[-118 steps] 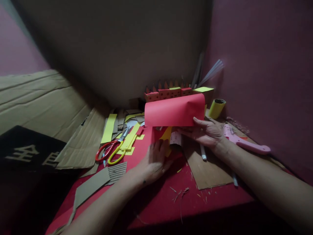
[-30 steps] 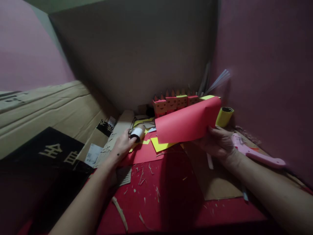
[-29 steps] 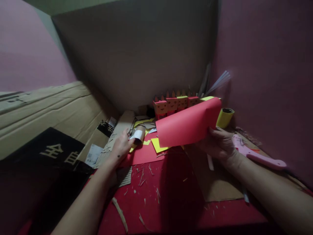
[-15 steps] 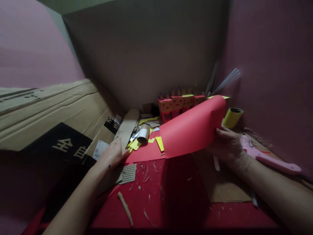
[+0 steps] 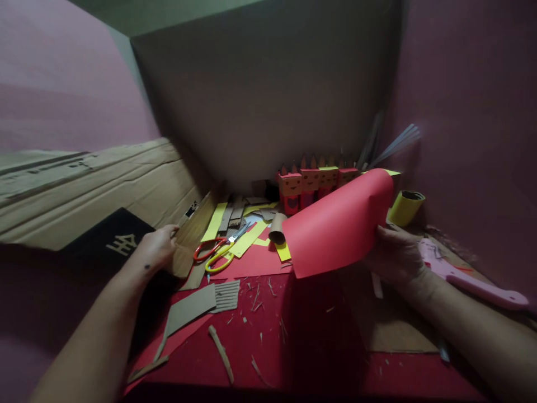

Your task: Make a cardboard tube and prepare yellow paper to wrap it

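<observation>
A curved sheet of red paper (image 5: 335, 226) is raised above the table's right half, with my right hand (image 5: 396, 257) closed on its right edge. Farther left, my left hand (image 5: 157, 250) grips a piece of brown cardboard (image 5: 193, 238) and tilts it up against the large cardboard box (image 5: 142, 173). Its fingertips are partly hidden behind the cardboard. Beside that piece lie scissors (image 5: 220, 254) with red and yellow handles, on top of paper scraps. A short cardboard tube (image 5: 277, 228) rests near the red sheet's left edge.
Small cardboard figures (image 5: 310, 182) with drawn faces stand at the back. A yellow tube (image 5: 406, 208) and a pink glue gun (image 5: 474, 280) are on the right. Corrugated cardboard (image 5: 226, 295), a twig-like strip (image 5: 221, 354) and fine shreds lie on the red tabletop (image 5: 310, 347).
My left hand has moved left, pulling the cardboard piece up and aside, so the scissors and yellow strips show. The tube sits closer to the red sheet. My right hand still holds the sheet.
</observation>
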A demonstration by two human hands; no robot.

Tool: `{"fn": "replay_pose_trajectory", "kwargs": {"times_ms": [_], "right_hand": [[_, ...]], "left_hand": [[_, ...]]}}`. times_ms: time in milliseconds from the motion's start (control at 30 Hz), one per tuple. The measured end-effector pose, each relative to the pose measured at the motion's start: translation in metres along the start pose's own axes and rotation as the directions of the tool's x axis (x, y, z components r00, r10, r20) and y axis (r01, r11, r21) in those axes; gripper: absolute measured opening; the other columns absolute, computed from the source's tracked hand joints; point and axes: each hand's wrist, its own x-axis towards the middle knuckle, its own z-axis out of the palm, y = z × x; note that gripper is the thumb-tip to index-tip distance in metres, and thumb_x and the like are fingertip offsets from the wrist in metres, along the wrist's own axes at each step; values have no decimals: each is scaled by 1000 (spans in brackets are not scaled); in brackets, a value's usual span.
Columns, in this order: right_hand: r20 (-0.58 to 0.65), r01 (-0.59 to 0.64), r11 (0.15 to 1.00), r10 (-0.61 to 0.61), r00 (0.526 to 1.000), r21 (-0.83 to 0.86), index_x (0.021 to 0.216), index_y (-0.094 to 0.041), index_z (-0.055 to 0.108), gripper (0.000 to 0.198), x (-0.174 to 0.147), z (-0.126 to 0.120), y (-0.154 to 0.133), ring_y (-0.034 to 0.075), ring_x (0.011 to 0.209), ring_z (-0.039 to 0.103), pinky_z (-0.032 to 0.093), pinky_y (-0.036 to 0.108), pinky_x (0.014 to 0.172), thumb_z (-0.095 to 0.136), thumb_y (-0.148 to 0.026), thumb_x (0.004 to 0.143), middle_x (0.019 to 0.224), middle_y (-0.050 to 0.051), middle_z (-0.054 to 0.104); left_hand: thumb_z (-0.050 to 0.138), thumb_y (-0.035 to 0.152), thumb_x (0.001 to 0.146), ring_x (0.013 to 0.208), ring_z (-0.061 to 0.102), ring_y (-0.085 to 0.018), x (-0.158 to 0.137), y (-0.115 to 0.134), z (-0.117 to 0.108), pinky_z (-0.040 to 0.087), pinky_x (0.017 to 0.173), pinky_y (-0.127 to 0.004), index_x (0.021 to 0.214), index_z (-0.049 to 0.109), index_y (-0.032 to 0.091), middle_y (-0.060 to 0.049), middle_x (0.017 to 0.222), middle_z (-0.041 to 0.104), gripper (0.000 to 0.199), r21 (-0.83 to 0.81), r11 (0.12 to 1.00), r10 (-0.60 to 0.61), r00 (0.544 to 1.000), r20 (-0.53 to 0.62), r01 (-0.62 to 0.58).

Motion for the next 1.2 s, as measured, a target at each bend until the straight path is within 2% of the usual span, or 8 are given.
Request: {"fn": "replay_pose_trajectory", "kwargs": {"times_ms": [200,300,433,533,633,800,1033,1200], "right_hand": [[5,-4,1000,4,1000,6,97,-28,68,34,1,-1,0,18,88,69,41,39,103,54,-11,72,91,0,75],[7,21,1000,-21,1000,-7,97,-29,68,35,1,0,1,18,91,68,41,38,104,53,-10,72,93,0,74],[-37,18,1000,-19,999,-17,97,-28,68,35,0,0,1,19,91,68,39,40,105,52,-10,72,92,1,74],[-73,-2,1000,1,997,-6,98,-28,68,35,0,1,1,17,90,68,38,37,106,51,-9,73,91,1,74],[-87,-24,999,26,996,34,99,-28,67,36,-1,2,0,16,88,69,40,36,104,50,-9,73,90,1,75],[-35,-22,1000,23,999,22,99,-29,68,36,0,1,1,18,88,69,43,39,102,52,-10,73,91,0,75],[-11,-1,1000,1,1000,13,99,-26,68,35,0,3,0,18,93,68,41,38,104,53,-10,72,92,1,75],[10,-15,999,14,1000,47,104,-23,65,34,2,6,-3,16,97,66,41,33,104,54,-13,73,98,2,74]], "left_hand": [[27,11,87,101,48,-29,-27,22,-6,44,71,-33,114,53,11,-19,106,56,37,261,958,127,991,-34,-114],[23,15,90,101,46,-30,-34,30,-8,44,70,-32,104,58,12,-18,103,54,38,338,932,148,989,-26,-131],[17,10,90,96,49,-30,-27,31,-8,46,69,-34,129,45,7,-20,100,56,48,381,920,111,994,-15,-96],[20,6,87,94,51,-32,-16,32,-6,46,66,-35,121,52,2,-23,97,57,47,391,916,91,996,24,-93],[30,3,81,95,53,-35,-5,32,-5,47,65,-36,95,65,-1,-26,93,56,38,389,916,83,995,62,-100],[43,4,76,96,53,-36,0,30,-5,47,69,-38,87,67,0,-27,95,55,27,381,921,77,997,31,-83],[33,5,81,104,49,-40,-9,32,-7,45,75,-43,104,58,1,-28,104,52,34,311,946,107,993,-42,-89],[51,30,84,110,52,-30,-4,68,13,44,89,-36,125,49,8,-18,114,56,47,60,939,336,941,47,-338]]}}
